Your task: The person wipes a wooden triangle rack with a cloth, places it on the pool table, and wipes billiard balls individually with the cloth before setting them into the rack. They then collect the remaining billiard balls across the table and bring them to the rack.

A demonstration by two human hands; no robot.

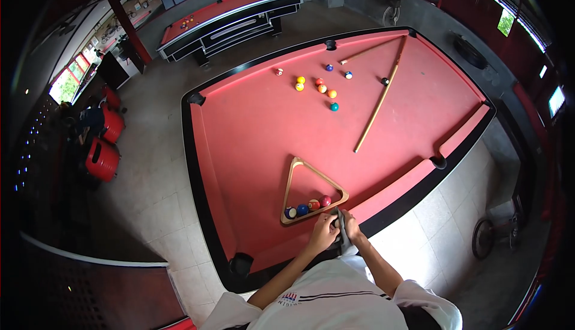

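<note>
Both hands are together at the near edge of the red pool table. My left hand is closed at a grey cloth, its fingers curled against it. From the other side, my right hand grips the same cloth. Whether a ball is inside the cloth cannot be made out. Just beyond my hands lies a wooden triangle rack. Along its near side sit several balls, among them a blue ball and a dark red ball.
Farther up the table lie several loose balls, including a green ball and a black ball. Two cues rest on the cloth, one long cue nearer. Behind stands another pool table. Red chairs are at left.
</note>
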